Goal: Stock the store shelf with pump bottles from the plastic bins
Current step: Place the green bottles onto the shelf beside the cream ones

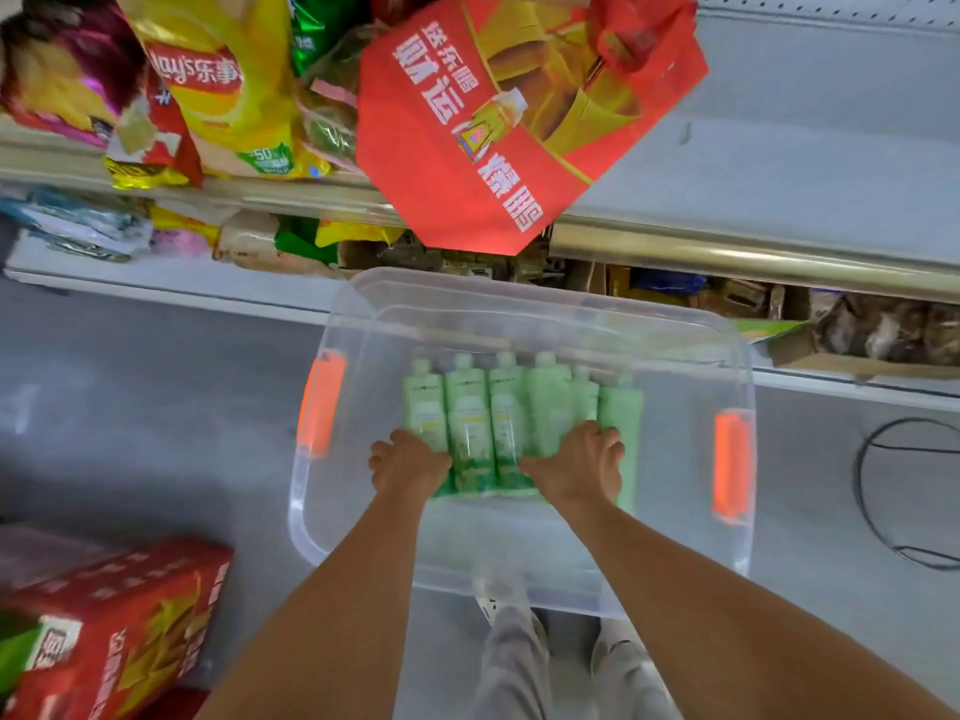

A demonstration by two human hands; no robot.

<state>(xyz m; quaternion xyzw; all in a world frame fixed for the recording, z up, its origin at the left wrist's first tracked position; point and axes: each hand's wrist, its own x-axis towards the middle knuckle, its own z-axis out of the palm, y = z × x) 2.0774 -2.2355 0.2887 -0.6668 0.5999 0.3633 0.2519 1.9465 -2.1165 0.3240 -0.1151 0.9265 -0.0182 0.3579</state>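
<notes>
Down on the floor in front of the shelving, the clear bin [306, 517] holds the pump bottles [470, 423]. There are about six of them, lying flat side by side with their tops pointing toward the shelves. The left hand [410, 465] has its fingers curled down over the bottom ends of the leftmost bottles, and the right hand [576, 467] is curled the same way over the right-end ones. Looks like a grab-a-bunch-at-once move to me.

If I were doing it, I'd squeeze the row inward from both sides so the middle ones don't drop out. Then lift level and clear the bin wall before swinging up to the bare shelf [779, 163] at upper right. Smooth plastic probably slides on itself, so taking fewer per trip is the safer bet.

Stuff I can't make out:
- The red carton [114, 631] at lower left is blurry and cut off by the frame edge.
- Fingertips on both hands are tucked out of sight, so how many bottles each hand really grips is anyone's guess.
- The bottle tops are too soft to confirm pump heads.
- The rightmost bottle sits partly under the right hand.
</notes>
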